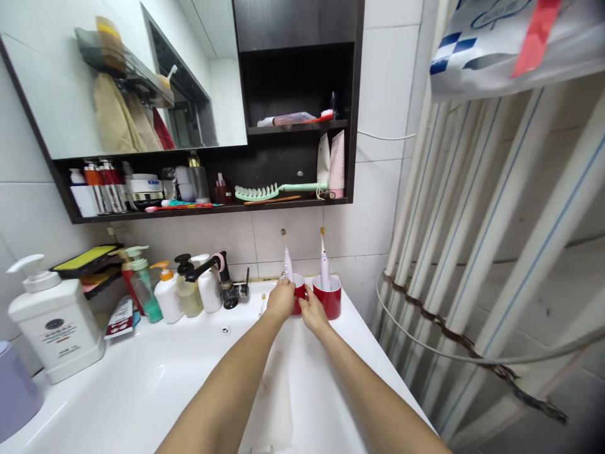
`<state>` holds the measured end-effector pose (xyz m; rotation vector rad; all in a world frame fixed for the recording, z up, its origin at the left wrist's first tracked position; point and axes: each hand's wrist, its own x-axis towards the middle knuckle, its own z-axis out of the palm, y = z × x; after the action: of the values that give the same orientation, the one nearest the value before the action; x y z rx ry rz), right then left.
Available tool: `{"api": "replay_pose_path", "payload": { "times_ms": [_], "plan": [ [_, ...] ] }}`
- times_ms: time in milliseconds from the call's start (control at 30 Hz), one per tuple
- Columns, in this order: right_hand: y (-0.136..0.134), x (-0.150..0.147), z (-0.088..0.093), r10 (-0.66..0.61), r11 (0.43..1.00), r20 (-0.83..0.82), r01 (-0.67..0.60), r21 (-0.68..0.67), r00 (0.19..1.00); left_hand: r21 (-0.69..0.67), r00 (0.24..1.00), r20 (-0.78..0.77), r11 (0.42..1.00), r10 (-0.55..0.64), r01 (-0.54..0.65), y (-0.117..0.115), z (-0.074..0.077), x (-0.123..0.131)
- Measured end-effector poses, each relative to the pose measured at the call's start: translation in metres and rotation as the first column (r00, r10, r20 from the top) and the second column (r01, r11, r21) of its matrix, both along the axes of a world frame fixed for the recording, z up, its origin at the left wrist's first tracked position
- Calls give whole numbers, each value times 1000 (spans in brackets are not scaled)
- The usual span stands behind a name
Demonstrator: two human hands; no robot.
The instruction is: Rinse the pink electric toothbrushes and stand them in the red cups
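Two red cups stand on the back right of the white sink counter. Around the left red cup [299,291] are both of my hands. My left hand [282,299] grips its left side, and my right hand [312,310] closes on its right side. An electric toothbrush [288,261] stands upright in that cup. Just to the right, a second electric toothbrush [324,268] leans in the right red cup [333,302], close beside my right hand. A small brush head [263,304] lies left of my left hand.
A black faucet [229,287] and several pump bottles [191,296] line the back of the sink [155,372]. Above hangs a dark shelf cabinet [297,154] holding a green hairbrush [259,192]. White pipes [477,271] run along the right wall.
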<state>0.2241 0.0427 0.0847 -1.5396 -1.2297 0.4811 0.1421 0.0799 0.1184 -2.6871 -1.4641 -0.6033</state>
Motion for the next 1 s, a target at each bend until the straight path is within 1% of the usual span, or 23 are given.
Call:
{"api": "replay_pose_path", "payload": {
  "times_ms": [100, 167, 267, 300, 367, 400, 433, 467, 500, 533, 567, 600, 633, 667, 700, 733, 767, 833, 867, 900, 933, 967, 1000],
  "plan": [
    [-4, -1, -2, 22, 1000, -9, -22, -7, 1000, 12, 1000, 23, 1000, -9, 9, -2, 4, -6],
    [-9, -3, -3, 33, 999, -17, -33, -2, 999, 34, 997, 70, 999, -20, 18, -6, 4, -13],
    [-19, -9, -3, 52, 998, -38, -52, 20, 998, 43, 968, 251, 999, -21, 11, -13, -2, -28],
    [-22, -12, -2, 56, 998, -48, -55, 31, 997, 26, 943, 334, 1000, -5, -3, -16, -3, -33],
    [-29, -17, 5, 56, 997, -75, -51, 60, 996, -61, 864, 500, 997, 63, -37, -24, -3, -42],
    [-33, -21, 10, 58, 996, -92, -51, 80, 994, -118, 806, 584, 992, 96, -33, -29, -1, -47],
    [-37, -24, 17, 66, 993, -110, -54, 106, 992, -171, 731, 672, 985, 118, -2, -35, 4, -50],
    [-42, -28, 26, 80, 988, -128, -62, 140, 988, -213, 643, 756, 975, 124, 63, -43, 11, -54],
    [-47, -32, 35, 104, 981, -146, -77, 179, 984, -222, 534, 839, 962, 106, 158, -51, 20, -57],
    [-53, -38, 45, 133, 969, -161, -94, 228, 978, -196, 411, 909, 939, 66, 283, -60, 29, -60],
    [-58, -43, 55, 163, 955, -176, -110, 277, 971, -152, 287, 958, 896, 29, 417, -69, 39, -62],
    [-64, -49, 64, 199, 939, -188, -132, 319, 962, -97, 176, 984, 841, 3, 533, -77, 48, -64],
    [-70, -56, 72, 233, 924, -196, -154, 351, 953, -49, 87, 996, 782, -7, 621, -85, 56, -66],
    [-75, -62, 78, 268, 910, -209, -176, 375, 940, -19, 26, 1000, 725, 1, 689, -92, 62, -68],
    [-80, -68, 82, 309, 896, -236, -199, 396, 921, 2, -19, 1000, 676, 18, 737, -98, 66, -70],
    [-84, -73, 84, 346, 885, -268, -218, 411, 899, 13, -50, 998, 640, 40, 769, -102, 68, -72],
    [-87, -77, 85, 376, 877, -303, -230, 423, 876, 16, -73, 995, 616, 68, 788, -105, 68, -74],
    [-90, -81, 85, 403, 872, -364, -230, 433, 840, 3, -107, 985, 597, 139, 802, -107, 65, -79],
    [-91, -81, 84, 397, 876, -383, -219, 430, 834, -18, -113, 976, 587, 186, 809, -106, 63, -81],
    [-90, -81, 83, 379, 884, -389, -204, 420, 840, -53, -105, 965, 568, 241, 821, -106, 61, -83],
    [-88, -80, 83, 360, 893, -397, -188, 409, 844, -99, -79, 951, 538, 299, 837, -105, 60, -84],
    [-87, -79, 82, 338, 903, -401, -173, 394, 852, -153, -37, 936, 500, 349, 852, -104, 59, -85],
    [-85, -79, 81, 314, 913, -398, -160, 374, 862, -212, 21, 921, 456, 388, 865, -103, 59, -86]
  ]
}}
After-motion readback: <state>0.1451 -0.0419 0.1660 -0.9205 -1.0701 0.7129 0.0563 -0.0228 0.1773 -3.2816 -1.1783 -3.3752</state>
